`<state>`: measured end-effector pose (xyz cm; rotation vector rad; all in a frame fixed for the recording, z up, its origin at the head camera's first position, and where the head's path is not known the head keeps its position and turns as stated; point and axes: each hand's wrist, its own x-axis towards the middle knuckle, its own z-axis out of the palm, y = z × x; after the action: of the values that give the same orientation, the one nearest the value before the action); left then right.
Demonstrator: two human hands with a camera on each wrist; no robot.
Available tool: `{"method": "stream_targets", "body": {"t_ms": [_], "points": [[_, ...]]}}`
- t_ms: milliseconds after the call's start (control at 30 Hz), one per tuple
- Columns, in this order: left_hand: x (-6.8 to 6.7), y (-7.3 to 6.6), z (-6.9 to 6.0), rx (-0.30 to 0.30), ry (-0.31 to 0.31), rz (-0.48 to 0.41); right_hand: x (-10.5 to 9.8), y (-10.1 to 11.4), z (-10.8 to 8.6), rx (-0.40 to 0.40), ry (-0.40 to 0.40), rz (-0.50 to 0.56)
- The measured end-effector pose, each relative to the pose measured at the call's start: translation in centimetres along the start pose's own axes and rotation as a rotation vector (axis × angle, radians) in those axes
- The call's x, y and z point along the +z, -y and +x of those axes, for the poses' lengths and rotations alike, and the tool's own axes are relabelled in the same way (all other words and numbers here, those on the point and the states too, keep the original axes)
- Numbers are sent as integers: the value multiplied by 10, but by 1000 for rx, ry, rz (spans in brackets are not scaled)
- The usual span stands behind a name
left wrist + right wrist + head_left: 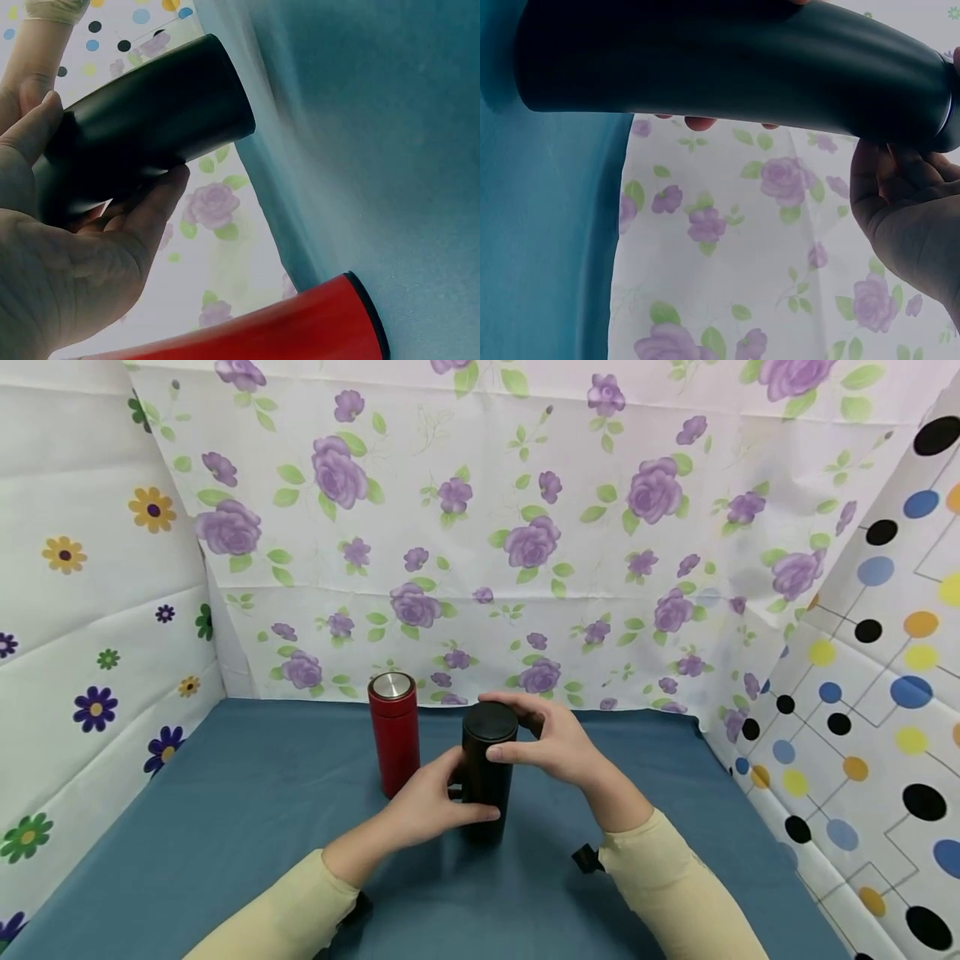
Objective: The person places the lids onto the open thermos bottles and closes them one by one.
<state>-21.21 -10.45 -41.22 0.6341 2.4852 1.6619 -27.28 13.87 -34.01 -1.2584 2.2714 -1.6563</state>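
Observation:
A black thermos bottle (489, 781) stands nearly upright in front of me, between both hands. My left hand (429, 806) grips its body from the left, the thumb across the near side and the fingers behind. At the top, my right hand (558, 745) holds the bottle by its black lid (491, 721), thumb in front and fingers at the back. The right wrist view shows the right hand's fingers (866, 184) curled against the lid end. Whether the base touches the cloth I cannot tell. A red thermos bottle (396, 739) with a silver-topped lid stands left of the black one.
A blue cloth (285, 777) covers the table. Behind it hangs a white sheet (480, 543) with purple roses. Flower-patterned fabric (90, 618) bounds the left side, and dotted fabric (885, 693) the right.

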Motion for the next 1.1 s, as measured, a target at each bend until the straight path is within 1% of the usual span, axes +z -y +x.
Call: {"method": "stream_targets", "body": {"t_ms": [300, 400, 600, 733, 867, 1100], "points": [[-6, 4, 18, -7, 25, -20, -9, -9, 12, 13, 1, -3], [-8, 5, 23, -7, 28, -25, -11, -13, 16, 32, 1, 1], [-10, 9, 34, -18, 30, -11, -16, -19, 21, 54, -19, 6], [-12, 13, 41, -12, 35, -7, -18, -25, 25, 66, -22, 16], [-13, 16, 45, -4, 35, -8, -20, -29, 28, 72, -19, 19], [-12, 17, 51, -18, 28, -10, -22, -30, 33, 78, -12, 18]]}}
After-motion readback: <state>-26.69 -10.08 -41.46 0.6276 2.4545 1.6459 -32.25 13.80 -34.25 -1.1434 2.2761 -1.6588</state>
